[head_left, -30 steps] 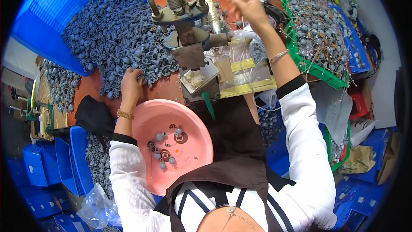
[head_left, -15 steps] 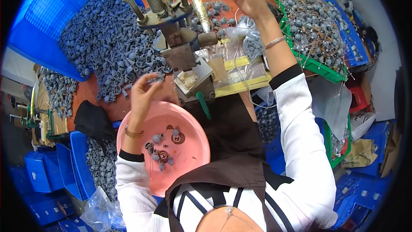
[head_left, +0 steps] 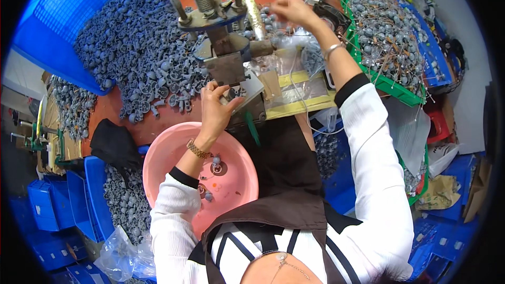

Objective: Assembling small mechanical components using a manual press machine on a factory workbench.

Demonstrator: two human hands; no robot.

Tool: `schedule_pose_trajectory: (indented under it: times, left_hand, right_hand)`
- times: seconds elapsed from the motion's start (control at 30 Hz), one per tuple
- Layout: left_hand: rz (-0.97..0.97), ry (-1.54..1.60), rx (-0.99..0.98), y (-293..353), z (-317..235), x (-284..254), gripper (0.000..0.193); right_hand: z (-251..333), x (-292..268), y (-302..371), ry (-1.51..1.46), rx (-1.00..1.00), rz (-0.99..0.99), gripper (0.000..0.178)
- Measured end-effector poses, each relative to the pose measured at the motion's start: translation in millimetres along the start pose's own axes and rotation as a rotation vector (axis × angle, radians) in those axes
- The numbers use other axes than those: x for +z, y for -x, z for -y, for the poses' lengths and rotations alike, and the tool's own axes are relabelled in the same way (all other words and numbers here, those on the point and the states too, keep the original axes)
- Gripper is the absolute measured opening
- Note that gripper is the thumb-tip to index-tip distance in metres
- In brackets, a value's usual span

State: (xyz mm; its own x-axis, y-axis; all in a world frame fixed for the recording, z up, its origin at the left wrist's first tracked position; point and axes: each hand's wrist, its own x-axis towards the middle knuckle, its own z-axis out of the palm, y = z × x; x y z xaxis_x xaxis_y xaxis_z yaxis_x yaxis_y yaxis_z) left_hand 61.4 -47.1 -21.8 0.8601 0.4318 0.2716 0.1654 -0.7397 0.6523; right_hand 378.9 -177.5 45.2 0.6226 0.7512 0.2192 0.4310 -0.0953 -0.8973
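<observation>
My left hand (head_left: 214,109) is at the front of a metal hand press (head_left: 223,68), its thumb and fingers pinching a small grey plastic part (head_left: 235,93) over the plate under the press head. Part of that piece is hidden by the fingers. My right hand (head_left: 294,10) is raised behind and right of the press, beside the foil-wrapped lever (head_left: 252,11) but apart from it. Its fingers are bent and smeared by motion, over some loose grey parts on the red table. Whether it holds anything cannot be made out.
A pink basin (head_left: 239,179) with a few grey pieces stands below my left forearm. Grey parts (head_left: 152,68) are heaped at the left by a blue crate (head_left: 47,26). At the right is a green tray (head_left: 397,90) of wired grey pieces. A white cable (head_left: 297,87) hangs over yellow-taped sheeting.
My left hand has moved right, from above the basin's far rim to the press plate, with a grey part. My right hand has lowered slightly toward the table. The view has shifted a little.
</observation>
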Motion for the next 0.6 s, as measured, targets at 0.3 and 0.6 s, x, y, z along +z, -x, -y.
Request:
schedule_pose_trajectory:
  times: [0.3, 0.6]
  left_hand:
    - [-0.063, 0.007, 0.117, 0, 37, -44, 0.035]
    - [-0.019, -0.520, -0.048, 6, 95, -72, 0.016]
  right_hand:
    - [51, -9, 16, -0.701, -0.259, 0.214, 0.024]
    - [59, 11, 6, -0.356, -0.040, 0.159, 0.022]
